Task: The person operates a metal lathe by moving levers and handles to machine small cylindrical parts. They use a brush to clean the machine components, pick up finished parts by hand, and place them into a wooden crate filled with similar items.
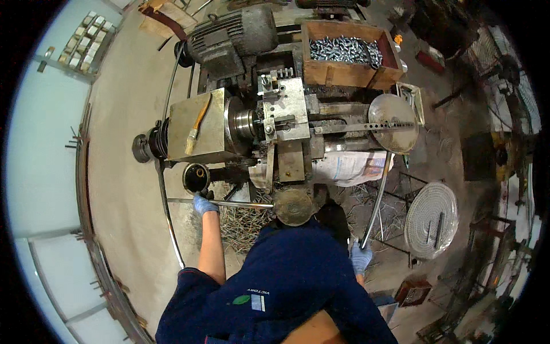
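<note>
My left hand (pixel 205 204), in a light blue glove, is at a horizontal metal rod (pixel 243 204), just below a round dark cup (pixel 196 178) with a ring-shaped thing inside. Its fingers look curled, but a dark patch hides what they hold. Lower right, my right hand (pixel 361 258), gloved the same, is closed round the lower end of a long steel lever (pixel 376 209). That lever slants up to the machine beneath a round metal disc (pixel 393 123). Between my hands, the machine's block-shaped head (pixel 285 109) sits beside a chuck-like cylinder (pixel 240 123).
A wooden-handled brush (pixel 198 125) lies on the machine's metal housing (pixel 212 109). Behind stand a motor (pixel 232 37) and a wooden box (pixel 338 73) of small shiny metal parts. Thin metal pieces (pixel 243 226) litter the floor; a round perforated plate (pixel 431 221) is at right.
</note>
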Tool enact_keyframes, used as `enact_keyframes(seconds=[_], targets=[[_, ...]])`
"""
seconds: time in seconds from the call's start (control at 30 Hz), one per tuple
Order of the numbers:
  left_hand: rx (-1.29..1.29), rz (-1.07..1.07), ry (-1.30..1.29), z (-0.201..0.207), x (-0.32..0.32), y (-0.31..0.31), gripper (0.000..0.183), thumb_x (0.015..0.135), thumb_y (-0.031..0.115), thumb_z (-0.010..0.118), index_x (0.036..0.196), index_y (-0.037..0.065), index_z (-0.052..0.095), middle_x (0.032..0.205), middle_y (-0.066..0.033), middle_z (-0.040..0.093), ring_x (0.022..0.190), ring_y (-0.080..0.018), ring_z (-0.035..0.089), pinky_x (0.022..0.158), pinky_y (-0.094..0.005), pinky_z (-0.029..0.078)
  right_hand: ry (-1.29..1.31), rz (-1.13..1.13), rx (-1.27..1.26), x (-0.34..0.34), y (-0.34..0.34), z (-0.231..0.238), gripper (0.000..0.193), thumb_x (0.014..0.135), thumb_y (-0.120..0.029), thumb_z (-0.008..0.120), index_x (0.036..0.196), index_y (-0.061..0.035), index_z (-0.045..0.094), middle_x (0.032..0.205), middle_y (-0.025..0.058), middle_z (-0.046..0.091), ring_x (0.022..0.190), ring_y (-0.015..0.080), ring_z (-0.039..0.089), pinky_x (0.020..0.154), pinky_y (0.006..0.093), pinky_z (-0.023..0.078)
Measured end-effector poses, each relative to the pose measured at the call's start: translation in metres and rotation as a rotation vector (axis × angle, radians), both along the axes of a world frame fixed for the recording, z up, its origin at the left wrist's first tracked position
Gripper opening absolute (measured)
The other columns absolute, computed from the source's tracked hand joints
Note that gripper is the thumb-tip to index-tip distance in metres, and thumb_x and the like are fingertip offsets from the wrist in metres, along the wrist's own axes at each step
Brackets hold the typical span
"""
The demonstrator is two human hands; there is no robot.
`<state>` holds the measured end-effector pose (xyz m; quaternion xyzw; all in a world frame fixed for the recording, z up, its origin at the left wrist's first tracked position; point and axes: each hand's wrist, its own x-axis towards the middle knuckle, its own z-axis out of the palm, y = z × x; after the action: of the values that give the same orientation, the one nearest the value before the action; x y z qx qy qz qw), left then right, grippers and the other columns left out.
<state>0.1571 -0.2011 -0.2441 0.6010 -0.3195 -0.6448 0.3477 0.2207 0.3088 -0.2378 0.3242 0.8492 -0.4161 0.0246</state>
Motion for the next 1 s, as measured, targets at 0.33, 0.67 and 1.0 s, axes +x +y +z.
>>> enact_keyframes(seconds=[0.33,0.67,1.0], targets=[[-0.018,-0.009,0.039,-0.015,0.012,-0.009,0.015,0.08,0.021,0.048,0.071,0.008,0.05,0.063,-0.0041,0.053,0.047,-0.0163,0.047,0.049,-0.0281,0.046,-0.159,0.184,0.367,-0.023,0.086,0.032,0.036,0.074,-0.037,0.059,0.074,-0.0007,0.063,0.056,0.0155,0.056,0.051,0.0288,0.054,0.052,0.0365,0.042],[-0.023,0.131,-0.058,-0.027,0.007,-0.008,0.027,0.078,0.021,0.053,0.098,0.003,0.05,0.07,-0.0131,0.057,0.056,-0.0236,0.055,0.05,-0.0319,0.049,-0.467,0.431,0.792,-0.142,0.295,0.04,0.036,0.068,-0.037,0.061,0.086,-0.0056,0.061,0.073,0.0197,0.06,0.068,0.0351,0.058,0.063,0.0412,0.046],[-0.038,0.086,-0.132,-0.025,0.004,0.038,0.031,0.079,0.027,0.05,0.097,0.002,0.052,0.08,-0.0169,0.06,0.06,-0.0281,0.056,0.053,-0.0375,0.047,-0.466,0.565,1.093,-0.336,0.395,0.037,0.037,0.068,-0.037,0.059,0.091,-0.0084,0.061,0.086,0.0153,0.06,0.082,0.032,0.057,0.068,0.0415,0.045]])
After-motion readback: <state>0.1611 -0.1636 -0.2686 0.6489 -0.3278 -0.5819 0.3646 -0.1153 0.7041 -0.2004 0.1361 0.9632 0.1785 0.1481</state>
